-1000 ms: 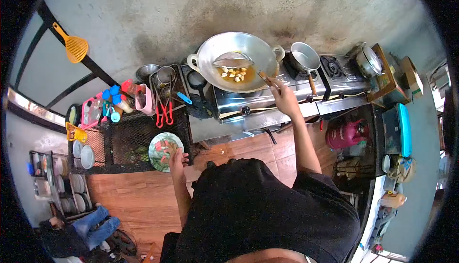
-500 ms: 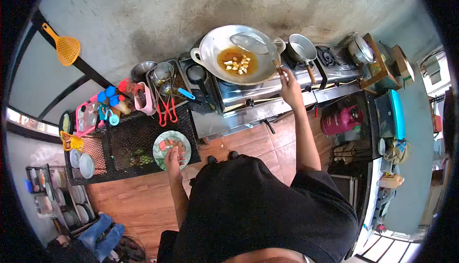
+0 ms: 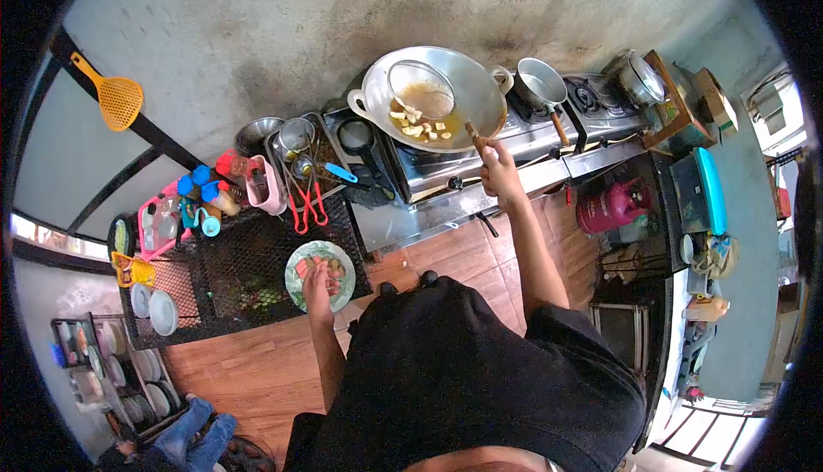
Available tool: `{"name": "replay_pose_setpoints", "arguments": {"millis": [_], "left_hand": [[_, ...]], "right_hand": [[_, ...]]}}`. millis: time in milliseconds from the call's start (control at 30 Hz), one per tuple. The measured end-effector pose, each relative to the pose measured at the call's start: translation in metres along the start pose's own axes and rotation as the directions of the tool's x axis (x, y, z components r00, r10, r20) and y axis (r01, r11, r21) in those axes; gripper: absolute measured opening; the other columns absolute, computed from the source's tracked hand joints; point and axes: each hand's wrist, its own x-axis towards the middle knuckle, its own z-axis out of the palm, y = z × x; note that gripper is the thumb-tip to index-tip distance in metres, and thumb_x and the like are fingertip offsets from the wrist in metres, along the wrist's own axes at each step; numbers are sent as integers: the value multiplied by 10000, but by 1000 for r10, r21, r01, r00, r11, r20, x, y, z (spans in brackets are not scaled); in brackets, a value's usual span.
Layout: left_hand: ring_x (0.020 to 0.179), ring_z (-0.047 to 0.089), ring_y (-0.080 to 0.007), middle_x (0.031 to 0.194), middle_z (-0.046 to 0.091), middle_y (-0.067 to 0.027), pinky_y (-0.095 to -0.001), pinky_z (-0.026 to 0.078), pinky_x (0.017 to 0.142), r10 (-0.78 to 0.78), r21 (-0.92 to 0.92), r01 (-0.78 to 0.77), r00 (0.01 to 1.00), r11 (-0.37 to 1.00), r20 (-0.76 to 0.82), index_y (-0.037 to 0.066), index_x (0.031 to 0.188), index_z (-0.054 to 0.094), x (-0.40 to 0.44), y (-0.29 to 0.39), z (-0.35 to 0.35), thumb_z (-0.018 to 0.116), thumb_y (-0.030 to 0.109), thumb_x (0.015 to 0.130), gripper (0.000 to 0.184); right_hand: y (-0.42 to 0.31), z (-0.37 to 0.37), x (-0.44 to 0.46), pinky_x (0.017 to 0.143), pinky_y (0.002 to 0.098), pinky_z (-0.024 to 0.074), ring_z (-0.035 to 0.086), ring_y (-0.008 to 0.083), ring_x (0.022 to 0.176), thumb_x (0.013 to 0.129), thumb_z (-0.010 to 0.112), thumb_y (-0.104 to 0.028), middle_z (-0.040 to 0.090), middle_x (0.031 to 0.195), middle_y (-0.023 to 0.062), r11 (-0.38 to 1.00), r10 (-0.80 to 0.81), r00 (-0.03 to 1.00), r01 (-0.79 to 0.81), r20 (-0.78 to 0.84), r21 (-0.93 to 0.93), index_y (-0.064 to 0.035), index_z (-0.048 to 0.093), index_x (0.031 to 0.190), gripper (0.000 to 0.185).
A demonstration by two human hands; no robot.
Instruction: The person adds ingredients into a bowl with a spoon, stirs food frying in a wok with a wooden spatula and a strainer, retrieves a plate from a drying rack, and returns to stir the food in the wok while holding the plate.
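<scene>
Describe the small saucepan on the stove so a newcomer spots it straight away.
Find the shiny metal stove along the stained grey wall, then the big wide wok on it. The saucepan sits just to the wok's right. Unlike the wok, with its two loop handles, it has one long, straight brown handle, pointing to the stove's front.
</scene>
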Motion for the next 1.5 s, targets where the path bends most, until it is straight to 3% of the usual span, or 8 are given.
{"name": "replay_pose_setpoints", "arguments": {"millis": [533, 633, 1000, 1100, 1133, 1233, 1400, 1500], "left_hand": [[610, 565, -70, 787, 639, 6, -212, 415, 527, -31, 18, 31, 999, 999, -19, 85, 1085, 602, -2, 13, -8, 571, 300, 920, 273], [610, 566, -69, 788, 641, 5, -206, 411, 523, -38, 19, 38, 999, 999, -18, 91, 1094, 603, -1, 10, -12, 575, 306, 917, 280], [604, 559, -66, 802, 639, 2, -196, 399, 520, -24, 0, 24, 1000, 1000, -4, 92, 1122, 603, 1, 9, -9, 583, 303, 910, 300], [606, 560, -70, 803, 639, -2, -200, 404, 526, -22, 4, 22, 1000, 1000, -14, 87, 1122, 602, 0, 10, -7, 580, 301, 913, 300], [607, 560, -71, 800, 638, -3, -202, 407, 528, -33, 14, 33, 999, 999, -27, 85, 1123, 602, 0, 11, -7, 578, 298, 915, 299], [607, 561, -72, 798, 637, -5, -201, 408, 523, -27, -3, 27, 1000, 1000, 5, 86, 1130, 597, 0, 11, -12, 568, 287, 921, 291], [602, 563, -72, 801, 641, -9, -203, 410, 513, -32, -23, 31, 999, 999, -29, 77, 1132, 590, -1, 2, -21, 559, 273, 928, 285], [599, 563, -71, 797, 643, -9, -203, 410, 510, -22, -13, 21, 999, 1000, -42, 72, 1125, 592, 1, -7, -23, 558, 271, 929, 281]], "right_hand": [[71, -47, 65, 479, 273, 363, 434, 94, 519, 957, 479, -163, 485, 588, 1, 694, -578, 807, 408, -121, -593, -32, 550, 1162, 254], [49, -48, 60, 899, 424, 412, 549, 399, 1054, 946, 471, -193, 587, 1099, 259, 866, -370, 899, 243, -233, -437, -65, 523, 1202, 291], [45, -22, 66, 910, 433, 407, 558, 407, 1053, 965, 450, -212, 594, 1117, 243, 899, -269, 911, 122, -313, -420, -57, 503, 1206, 291], [26, -9, 41, 434, 296, 400, 490, 139, 498, 968, 460, -220, 514, 627, 42, 999, -4, 992, 0, -127, -34, -97, 513, 1174, 246], [25, -3, 38, 356, 221, 226, 287, 49, 431, 976, 448, -281, 331, 566, -51, 999, -34, 994, 32, -107, -16, -173, 465, 1208, 257], [14, -1, 26, 343, 236, 257, 353, 58, 417, 963, 467, -245, 416, 568, -38, 998, -60, 990, 61, -130, 6, -118, 511, 1204, 276], [38, -19, 52, 916, 387, 402, 562, 327, 1062, 961, 434, -189, 591, 1147, 216, 916, -356, 863, 246, -360, -316, -19, 509, 1200, 302], [40, -25, 57, 907, 403, 412, 564, 370, 1062, 963, 439, -196, 597, 1127, 227, 927, -298, 870, 164, -393, -338, -35, 513, 1196, 293]]}}
